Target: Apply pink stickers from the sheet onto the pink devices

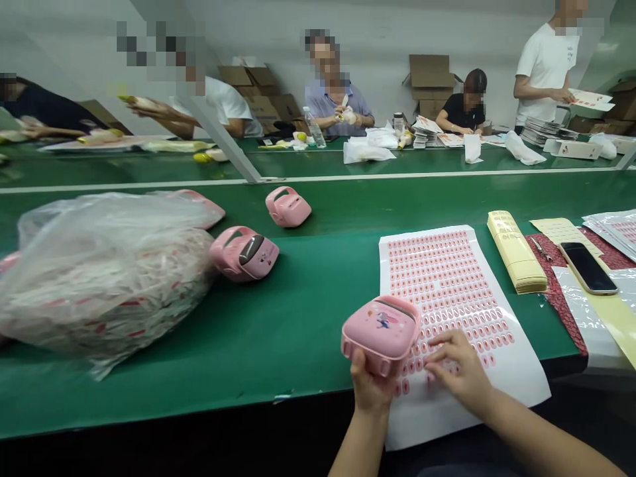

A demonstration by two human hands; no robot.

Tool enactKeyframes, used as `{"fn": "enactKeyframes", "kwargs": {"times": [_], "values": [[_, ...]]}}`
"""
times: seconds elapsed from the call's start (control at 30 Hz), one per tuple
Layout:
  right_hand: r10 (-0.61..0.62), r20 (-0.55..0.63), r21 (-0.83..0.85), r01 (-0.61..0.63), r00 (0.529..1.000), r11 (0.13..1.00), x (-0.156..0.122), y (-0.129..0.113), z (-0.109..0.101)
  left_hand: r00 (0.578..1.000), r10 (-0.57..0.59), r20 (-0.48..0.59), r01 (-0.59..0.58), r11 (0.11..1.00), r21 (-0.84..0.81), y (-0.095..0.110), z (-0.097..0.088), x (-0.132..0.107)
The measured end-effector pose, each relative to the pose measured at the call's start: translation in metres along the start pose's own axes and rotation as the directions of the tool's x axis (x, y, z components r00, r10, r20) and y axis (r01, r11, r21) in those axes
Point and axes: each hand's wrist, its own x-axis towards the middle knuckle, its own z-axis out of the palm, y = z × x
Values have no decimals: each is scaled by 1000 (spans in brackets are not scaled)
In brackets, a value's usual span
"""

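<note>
My left hand [371, 383] grips a pink plastic case [381, 331] with a small cartoon print, held just above the table's near edge. My right hand [458, 368] rests with its fingers bent on a white sticker sheet [447, 278] covered in rows of small pink oval labels, fingertips pressed on the lower rows. Whether a label is between those fingers I cannot make out. The sheet lies on the green belt [298, 298] and hangs over its front edge.
Two more pink cases [244, 253] [288, 206] lie on the belt. A big clear bag [99, 278] of parts fills the left. A yellow label stack [515, 250], phone [588, 267] and more sheets lie at right. Several people work at the far table.
</note>
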Motion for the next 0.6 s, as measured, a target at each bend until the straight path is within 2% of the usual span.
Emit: {"fn": "enactKeyframes", "kwargs": {"times": [0.07,0.1,0.17,0.23,0.27,0.33,0.43,0.6], "values": [[191,-23,149,-186,981,971,17,-11,-21,986,66,154,-106,957,268,9,-2,-3],[240,-15,213,-231,971,949,25,-17,-31,962,102,255,-199,899,391,14,-3,-4],[259,56,294,-264,964,919,38,-31,-45,868,179,463,-434,726,534,22,-3,-6],[219,153,325,-258,964,910,47,-43,-51,745,201,636,-619,563,548,26,0,-7],[196,191,322,-251,962,913,49,-48,-52,693,187,696,-675,508,535,27,1,-7],[169,241,281,-235,956,931,53,-55,-50,632,133,764,-726,445,524,28,3,-9],[184,297,194,-248,937,949,55,-59,-46,601,83,795,-753,392,528,29,4,-11],[162,348,115,-214,923,970,55,-56,-47,564,25,825,-772,372,516,33,4,-13]]}}
